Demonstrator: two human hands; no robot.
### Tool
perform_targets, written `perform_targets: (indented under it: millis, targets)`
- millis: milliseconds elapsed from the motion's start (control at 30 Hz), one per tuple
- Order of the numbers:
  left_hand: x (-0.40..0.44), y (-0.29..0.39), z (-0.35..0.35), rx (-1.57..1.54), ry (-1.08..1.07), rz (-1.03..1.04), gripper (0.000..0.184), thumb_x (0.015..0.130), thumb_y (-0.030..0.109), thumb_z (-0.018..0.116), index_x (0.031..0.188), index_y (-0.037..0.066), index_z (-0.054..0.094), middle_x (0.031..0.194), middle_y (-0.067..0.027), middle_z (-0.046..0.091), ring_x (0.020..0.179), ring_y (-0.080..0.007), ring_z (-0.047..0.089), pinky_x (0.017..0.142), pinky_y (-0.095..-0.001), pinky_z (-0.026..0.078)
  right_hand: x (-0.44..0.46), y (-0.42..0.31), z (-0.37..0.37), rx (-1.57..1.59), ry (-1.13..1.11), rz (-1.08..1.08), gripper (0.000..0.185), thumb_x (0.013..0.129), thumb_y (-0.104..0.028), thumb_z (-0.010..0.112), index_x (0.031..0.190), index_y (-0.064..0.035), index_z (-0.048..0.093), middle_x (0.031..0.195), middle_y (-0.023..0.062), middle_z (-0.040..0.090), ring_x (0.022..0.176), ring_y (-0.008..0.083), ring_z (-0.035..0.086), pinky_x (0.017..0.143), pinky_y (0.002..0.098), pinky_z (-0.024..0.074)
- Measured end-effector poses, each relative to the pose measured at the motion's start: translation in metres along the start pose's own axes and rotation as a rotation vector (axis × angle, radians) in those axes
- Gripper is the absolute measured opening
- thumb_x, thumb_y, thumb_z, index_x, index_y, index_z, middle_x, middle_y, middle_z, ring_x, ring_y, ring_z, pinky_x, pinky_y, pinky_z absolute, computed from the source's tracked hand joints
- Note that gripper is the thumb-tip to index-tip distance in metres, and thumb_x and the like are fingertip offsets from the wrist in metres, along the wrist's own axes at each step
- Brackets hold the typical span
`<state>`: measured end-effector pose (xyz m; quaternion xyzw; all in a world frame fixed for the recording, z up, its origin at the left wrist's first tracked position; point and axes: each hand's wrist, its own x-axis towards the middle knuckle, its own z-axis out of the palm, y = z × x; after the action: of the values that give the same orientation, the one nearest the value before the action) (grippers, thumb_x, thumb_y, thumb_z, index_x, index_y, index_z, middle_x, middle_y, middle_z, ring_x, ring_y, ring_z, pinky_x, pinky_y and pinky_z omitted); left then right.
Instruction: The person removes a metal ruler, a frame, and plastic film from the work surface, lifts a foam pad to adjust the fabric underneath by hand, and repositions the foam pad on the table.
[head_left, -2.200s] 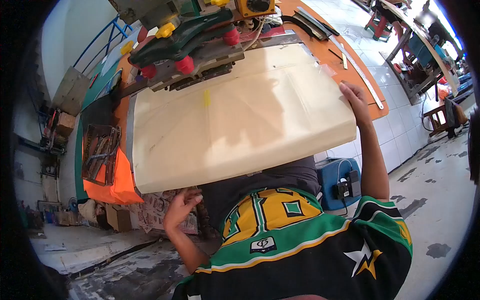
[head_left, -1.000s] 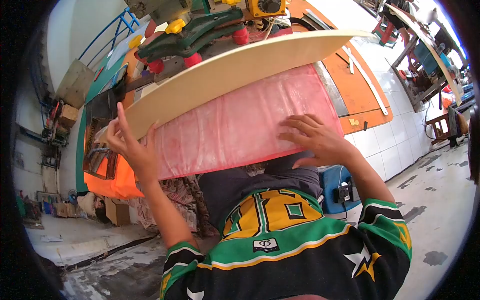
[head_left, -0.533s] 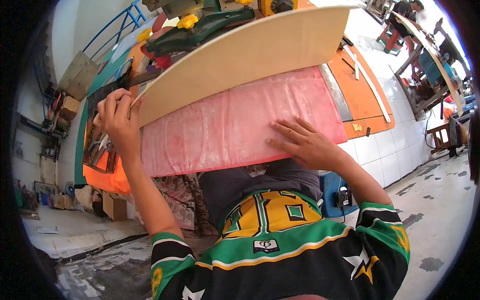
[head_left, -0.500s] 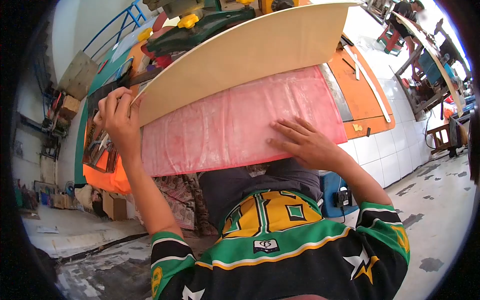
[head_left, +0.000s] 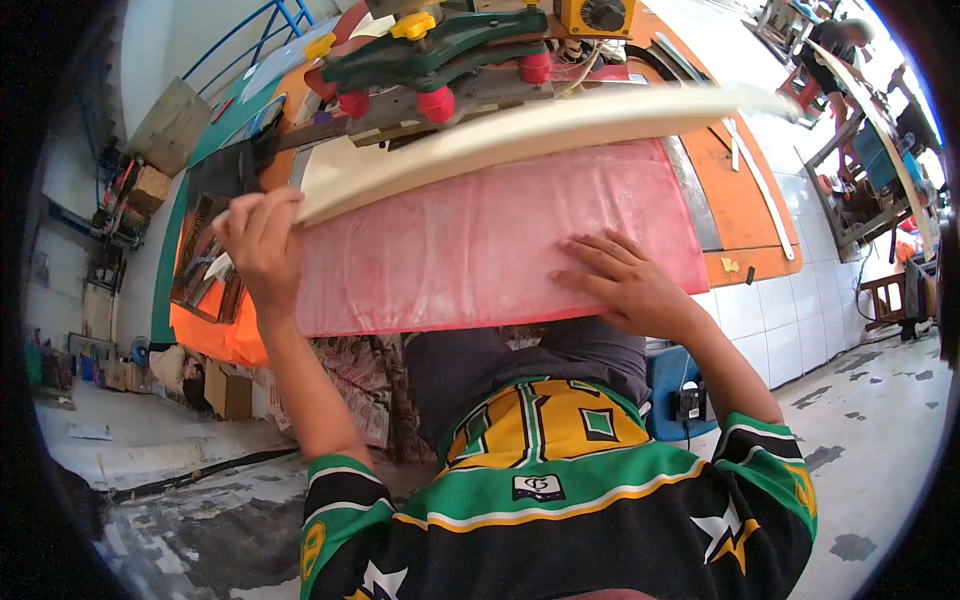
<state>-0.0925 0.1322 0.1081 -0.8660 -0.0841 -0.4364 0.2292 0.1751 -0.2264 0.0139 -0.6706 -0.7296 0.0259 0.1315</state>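
The left hand [head_left: 262, 238] is clamped on the left end of a cream sheet [head_left: 500, 145], fingers bent over the edge; the thumb is hidden. The cream sheet is held tilted above the far part of a pink sheet [head_left: 450, 245]. Its right end is blurred, and contact along its lower side cannot be confirmed. The pink sheet lies wrinkled along the near edge of the orange surface [head_left: 735, 215]. The right hand [head_left: 630, 285], well apart from the left, is spread on the pink sheet, close to its near right corner.

Beyond the cream sheet, toward the far edge, stands a green frame [head_left: 460, 57] with red feet [head_left: 435, 105] and yellow knobs [head_left: 413, 25]. A white ruler [head_left: 764, 190] lies along the right edge; yellow scraps [head_left: 730, 265] lie at the near right corner. An orange cloth [head_left: 225, 332] hangs at the near left corner.
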Motion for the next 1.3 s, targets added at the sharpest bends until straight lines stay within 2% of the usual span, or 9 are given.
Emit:
perform_targets:
  millis: [267, 333, 600, 667, 767, 933, 1100, 1233, 1300]
  targets:
    - [-0.053, 0.038, -0.034, -0.26, -0.179, -0.144, 0.014, 0.08, 0.003, 0.065, 0.093, 0.005, 0.07, 0.104, -0.0047, 0.074, 0.098, -0.0252, 0.065, 0.09, -0.0401, 0.043, -0.027, 0.013, 0.04, -0.058, -0.097, 0.185, 0.055, 0.088, -0.027, 0.071, 0.141, -0.0182, 0.059, 0.144, 0.0119, 0.059, 0.132, 0.0347, 0.056, 0.111, 0.0503, 0.0442]
    - [-0.064, 0.042, -0.037, -0.22, -0.215, -0.193, 0.019, 0.079, -0.001, 0.063, 0.096, 0.004, 0.072, 0.105, -0.0056, 0.075, 0.1, -0.0257, 0.066, 0.091, -0.0406, 0.044, -0.036, 0.018, 0.056, -0.089, 0.191, 0.174, 0.043, 0.091, -0.033, 0.069, 0.132, -0.0179, 0.066, 0.13, 0.0092, 0.067, 0.12, 0.0324, 0.064, 0.104, 0.0492, 0.0504]
    - [-0.069, 0.029, -0.033, -0.215, -0.327, -0.226, 0.03, 0.08, -0.004, 0.06, 0.105, 0.003, 0.075, 0.105, -0.0103, 0.077, 0.103, -0.028, 0.072, 0.091, -0.0427, 0.051, -0.04, 0.021, 0.071, -0.315, 0.372, 0.079, 0.042, 0.088, -0.028, 0.069, 0.128, -0.0175, 0.069, 0.13, 0.0073, 0.068, 0.119, 0.0317, 0.065, 0.103, 0.0482, 0.0508]
    - [-0.052, 0.028, -0.033, -0.086, -0.196, -0.196, 0.027, 0.084, -0.003, 0.061, 0.106, 0.004, 0.075, 0.105, -0.0101, 0.077, 0.104, -0.0276, 0.073, 0.089, -0.0428, 0.052, -0.022, 0.007, 0.034, -0.058, -0.01, 0.235, 0.058, 0.084, -0.028, 0.072, 0.141, -0.0196, 0.061, 0.142, 0.0089, 0.061, 0.131, 0.0356, 0.057, 0.113, 0.0504, 0.0437]
    - [-0.047, 0.013, -0.023, -0.033, -0.134, -0.152, 0.026, 0.087, -0.001, 0.061, 0.108, 0.004, 0.076, 0.105, -0.0099, 0.077, 0.105, -0.0268, 0.073, 0.09, -0.0426, 0.053, -0.001, -0.003, 0.007, -0.051, 0.17, 0.034, 0.078, 0.07, -0.013, 0.073, 0.146, -0.0215, 0.057, 0.147, 0.0099, 0.056, 0.139, 0.0351, 0.049, 0.116, 0.0518, 0.0378]
    - [-0.016, 0.017, -0.041, -0.035, -0.127, -0.184, 0.029, 0.086, 0.0, 0.061, 0.109, 0.007, 0.077, 0.106, -0.0083, 0.078, 0.105, -0.0251, 0.073, 0.092, -0.0405, 0.051, -0.006, -0.005, 0.002, 0.023, -0.008, 0.135, 0.08, 0.076, -0.018, 0.074, 0.152, -0.0228, 0.049, 0.152, 0.0087, 0.051, 0.138, 0.034, 0.049, 0.117, 0.0528, 0.0368]
    - [-0.013, 0.016, -0.047, 0.0, -0.212, -0.166, 0.034, 0.083, -0.003, 0.06, 0.11, 0.008, 0.077, 0.108, -0.0074, 0.078, 0.107, -0.0242, 0.072, 0.093, -0.0397, 0.05, -0.026, 0.006, 0.039, -0.016, 0.112, 0.213, 0.049, 0.085, -0.031, 0.073, 0.131, -0.0124, 0.067, 0.129, 0.0196, 0.065, 0.123, 0.0411, 0.059, 0.107, 0.0509, 0.0453]
    - [-0.015, 0.018, -0.044, -0.021, -0.208, -0.162, 0.033, 0.084, -0.004, 0.06, 0.11, 0.007, 0.077, 0.108, -0.0067, 0.078, 0.108, -0.0233, 0.072, 0.094, -0.0396, 0.049, -0.026, 0.008, 0.038, 0.018, -0.026, 0.295, 0.052, 0.086, -0.032, 0.072, 0.134, -0.013, 0.065, 0.135, 0.016, 0.064, 0.126, 0.0388, 0.059, 0.109, 0.0511, 0.045]
    - [-0.017, 0.019, -0.044, -0.084, -0.216, -0.167, 0.033, 0.083, -0.005, 0.06, 0.109, 0.007, 0.077, 0.108, -0.0062, 0.078, 0.108, -0.0229, 0.071, 0.095, -0.0397, 0.049, -0.024, 0.003, 0.031, 0.081, 0.236, 0.21, 0.039, 0.092, -0.031, 0.068, 0.126, -0.0108, 0.068, 0.122, 0.0152, 0.069, 0.114, 0.0376, 0.065, 0.101, 0.0499, 0.0496]
